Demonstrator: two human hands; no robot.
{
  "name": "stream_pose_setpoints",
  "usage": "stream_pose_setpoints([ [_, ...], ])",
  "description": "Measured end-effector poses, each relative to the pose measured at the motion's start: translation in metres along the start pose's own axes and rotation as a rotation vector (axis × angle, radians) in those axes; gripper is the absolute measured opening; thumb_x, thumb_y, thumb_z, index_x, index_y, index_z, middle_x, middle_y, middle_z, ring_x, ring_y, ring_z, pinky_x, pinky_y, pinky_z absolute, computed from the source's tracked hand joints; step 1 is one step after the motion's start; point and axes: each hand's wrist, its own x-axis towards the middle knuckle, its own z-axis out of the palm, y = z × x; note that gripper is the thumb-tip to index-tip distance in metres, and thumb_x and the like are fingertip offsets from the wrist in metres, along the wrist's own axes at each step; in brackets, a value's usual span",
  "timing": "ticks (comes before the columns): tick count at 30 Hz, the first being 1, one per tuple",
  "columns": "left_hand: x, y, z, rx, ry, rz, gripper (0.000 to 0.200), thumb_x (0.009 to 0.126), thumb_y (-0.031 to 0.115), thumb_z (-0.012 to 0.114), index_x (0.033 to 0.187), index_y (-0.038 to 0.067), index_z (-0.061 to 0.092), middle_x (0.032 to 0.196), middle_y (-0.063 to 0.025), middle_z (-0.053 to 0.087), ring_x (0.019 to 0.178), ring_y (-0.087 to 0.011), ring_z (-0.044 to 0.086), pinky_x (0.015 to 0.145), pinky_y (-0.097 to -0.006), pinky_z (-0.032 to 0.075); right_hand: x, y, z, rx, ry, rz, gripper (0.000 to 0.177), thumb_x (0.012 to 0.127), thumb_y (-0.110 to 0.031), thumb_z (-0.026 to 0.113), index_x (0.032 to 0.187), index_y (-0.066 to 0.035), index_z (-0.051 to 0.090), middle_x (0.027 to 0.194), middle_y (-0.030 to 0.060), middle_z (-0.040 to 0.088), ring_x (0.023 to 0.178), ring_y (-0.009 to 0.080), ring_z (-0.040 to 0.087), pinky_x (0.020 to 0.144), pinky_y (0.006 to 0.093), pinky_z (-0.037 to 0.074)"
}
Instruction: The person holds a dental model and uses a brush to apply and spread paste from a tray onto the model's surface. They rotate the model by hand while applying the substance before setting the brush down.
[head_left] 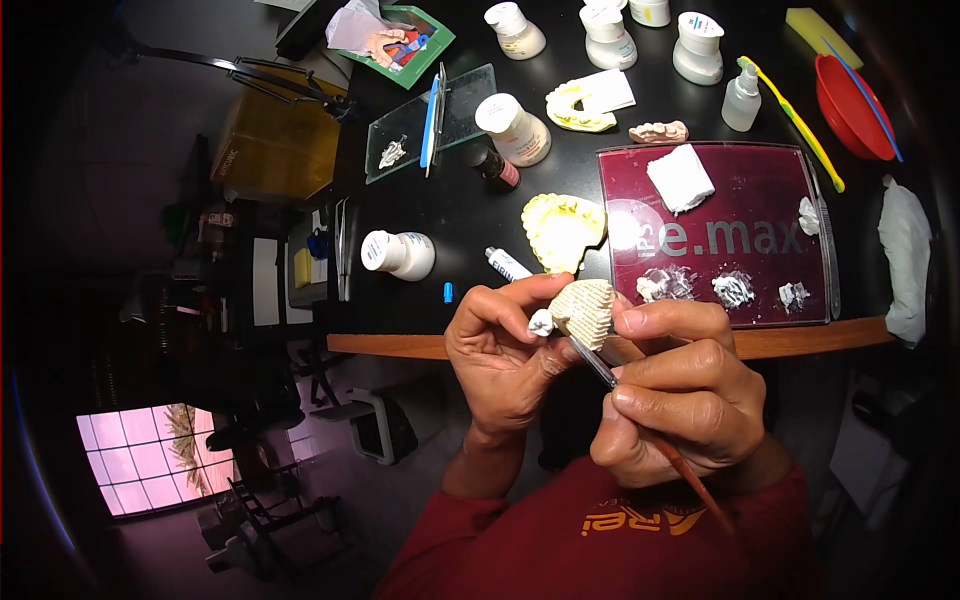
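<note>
My left hand (510, 350) is closed on a cream, ridged block (583, 313), with a small white tooth-shaped piece (541, 323) at its left side. Fingertips of my right hand (685, 395) touch the block's right side. That hand also grips a thin brush (670, 455) with a reddish-brown handle, its dark metal end reaching the block's lower edge. Just beyond my hands lie a yellowish dental model (563, 228) and a maroon plate (720, 270) bearing white paste smears and a folded white pad (681, 179).
White-lidded bottles (513, 130) stand across the black table. A glass slab (465, 110), a green tray (425, 65), a spray bottle (741, 98), a yellow-green toothbrush (795, 122) and a red bowl (850, 105) are farther back. A wooden edge (400, 346) runs along the table's front.
</note>
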Motion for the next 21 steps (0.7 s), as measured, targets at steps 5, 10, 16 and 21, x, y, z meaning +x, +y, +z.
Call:
stream_pose_setpoints([
  [5,-0.0001,-0.0015,-0.0002,-0.005,0.001,0.017,0.034,0.078,-0.003,0.079,0.089,0.004,0.048,0.117,-0.0264,0.063,0.106,-0.0247,0.066,0.09,-0.0357,0.056,0.0011,-0.0002,0.0007,0.004,0.003,-0.004,0.016,0.07,0.005,0.071,0.084,-0.001,0.065,0.08,0.0077,0.061,0.095,0.0326,0.068,0.076,0.0353,0.06],
  [10,0.0004,-0.0006,0.001,0.002,0.001,0.014,0.034,0.078,-0.003,0.079,0.088,0.004,0.047,0.117,-0.026,0.063,0.106,-0.0244,0.066,0.091,-0.0355,0.055,0.0021,-0.0007,0.0002,-0.008,0.002,-0.009,0.016,0.071,0.006,0.071,0.084,-0.001,0.065,0.08,0.0077,0.061,0.094,0.0325,0.067,0.075,0.0351,0.06],
  [16,-0.0003,-0.0008,0.0007,-0.002,0.008,0.014,0.034,0.077,-0.004,0.079,0.088,0.004,0.047,0.116,-0.0262,0.063,0.105,-0.0238,0.066,0.09,-0.0353,0.056,0.0019,-0.0013,-0.0007,-0.025,-0.019,0.007,0.015,0.071,0.005,0.072,0.084,-0.001,0.065,0.08,0.0076,0.061,0.095,0.0324,0.067,0.074,0.0347,0.06],
  [21,-0.0001,-0.0011,0.0006,-0.011,0.008,0.013,0.035,0.077,-0.005,0.079,0.088,0.004,0.047,0.116,-0.0267,0.063,0.105,-0.0239,0.066,0.09,-0.0349,0.056,0.0019,-0.0003,-0.0005,-0.003,0.0,-0.003,0.015,0.071,0.004,0.072,0.084,-0.001,0.065,0.08,0.0077,0.061,0.095,0.0326,0.067,0.073,0.0344,0.061],
])
